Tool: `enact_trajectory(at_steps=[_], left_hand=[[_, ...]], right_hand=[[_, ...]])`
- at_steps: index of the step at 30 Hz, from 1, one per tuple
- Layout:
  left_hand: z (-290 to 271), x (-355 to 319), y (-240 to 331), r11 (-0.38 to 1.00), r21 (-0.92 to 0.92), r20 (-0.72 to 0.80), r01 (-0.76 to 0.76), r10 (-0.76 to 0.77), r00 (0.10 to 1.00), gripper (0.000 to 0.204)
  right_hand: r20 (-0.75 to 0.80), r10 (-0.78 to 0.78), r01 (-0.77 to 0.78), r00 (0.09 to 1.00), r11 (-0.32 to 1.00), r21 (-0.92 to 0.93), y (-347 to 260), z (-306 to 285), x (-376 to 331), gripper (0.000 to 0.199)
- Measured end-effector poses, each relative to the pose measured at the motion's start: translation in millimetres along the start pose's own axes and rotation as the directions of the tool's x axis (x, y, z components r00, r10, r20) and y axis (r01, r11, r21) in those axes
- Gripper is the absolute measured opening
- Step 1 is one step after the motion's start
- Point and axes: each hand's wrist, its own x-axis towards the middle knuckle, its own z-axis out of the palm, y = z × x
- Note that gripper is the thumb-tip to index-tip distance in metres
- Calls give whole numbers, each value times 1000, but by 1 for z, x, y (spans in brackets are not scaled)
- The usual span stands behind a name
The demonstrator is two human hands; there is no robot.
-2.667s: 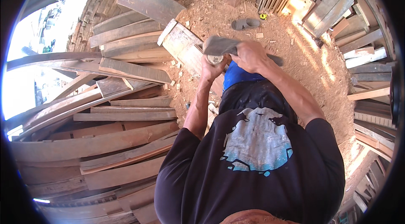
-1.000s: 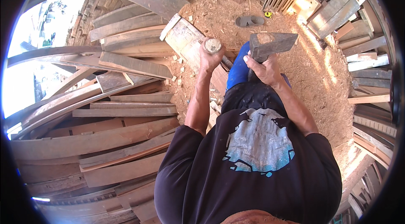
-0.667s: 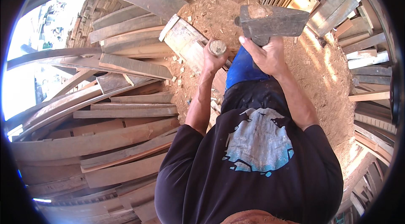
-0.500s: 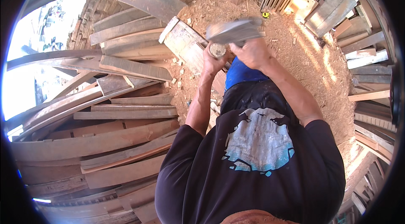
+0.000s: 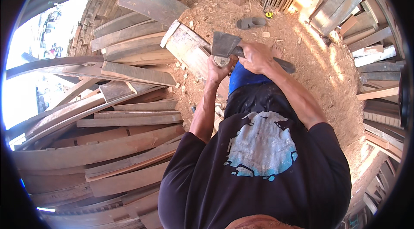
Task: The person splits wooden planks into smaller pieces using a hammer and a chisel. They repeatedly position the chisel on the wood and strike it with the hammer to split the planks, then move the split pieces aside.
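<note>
My right hand (image 5: 255, 57) grips the dark handle of a hatchet (image 5: 225, 43) whose grey blade rests down against a short round wooden piece (image 5: 221, 61). My left hand (image 5: 218, 72) is closed around that wooden piece and holds it upright on a thick pale wooden block (image 5: 187, 50) lying on the ground in front of me. Both forearms reach forward from my dark shirt. My blue trouser leg shows below the hands.
Long curved planks (image 5: 108, 121) are stacked in a heap on the left. Sawdust and chips cover the ground (image 5: 310, 69). A grey sandal (image 5: 251, 22) lies ahead; boards and offcuts (image 5: 345, 0) lean at the back and right.
The hatchet was raised up to the right, then swung down; its blade is now down on the wooden piece that my left hand has kept holding on the block.
</note>
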Motion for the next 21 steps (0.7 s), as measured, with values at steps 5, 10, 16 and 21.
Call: enact_trajectory(at_steps=[5, 10, 16, 21], left_hand=[[6, 24, -1, 990, 69, -282, 123, -99, 954, 25], [-6, 29, 12, 992, 17, -114, 123, -120, 986, 22], [-14, 27, 15, 965, 44, -107, 258, -253, 962, 19], [-13, 25, 16, 969, 77, -70, 233, -228, 971, 19]], right_hand=[[-97, 73, -39, 993, 951, 307, -4, -15, -8, 42], [-291, 14, 146, 957, 843, 517, -13, -33, -16, 38], [-309, 58, 145, 949, 792, 594, -17, -50, -24, 34], [-326, 70, 147, 943, 790, 595, -25, -67, -27, 32]])
